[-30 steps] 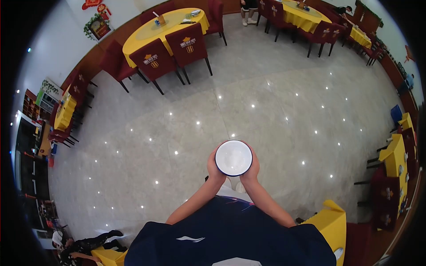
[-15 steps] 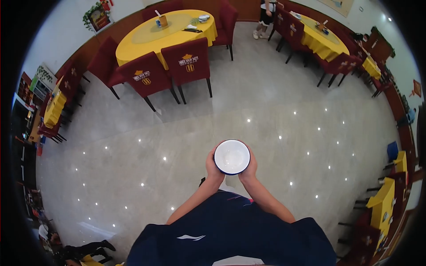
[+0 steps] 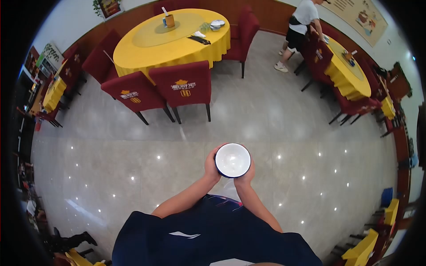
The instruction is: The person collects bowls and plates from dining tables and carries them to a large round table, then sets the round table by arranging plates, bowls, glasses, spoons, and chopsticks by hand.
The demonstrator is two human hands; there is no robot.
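Holding a round, white-lined bowl with a dark blue rim [image 3: 233, 160] in both hands

The left hand [image 3: 211, 166] and the right hand [image 3: 247, 171] clasp the outer wall from opposite sides, with the bowl's opening turned up toward the head camera. It is in front of the wearer's dark blue shirt with a white mark [image 3: 213, 237], held above the glossy grey floor [image 3: 111, 166], well apart from any furniture.

Ahead, a rounded worktop draped in yellow cloth [image 3: 128, 51] carries a brown cylindrical holder [image 3: 170, 21], a stack of pale dishes [image 3: 217, 23] and a slim black item [image 3: 198, 40]. Two dark red upholstered chairs [image 3: 183, 80] stand at its near side. Farther right, a person in a white top and black shorts [image 3: 306, 14] leans beside another yellow-draped worktop [image 3: 348, 84].
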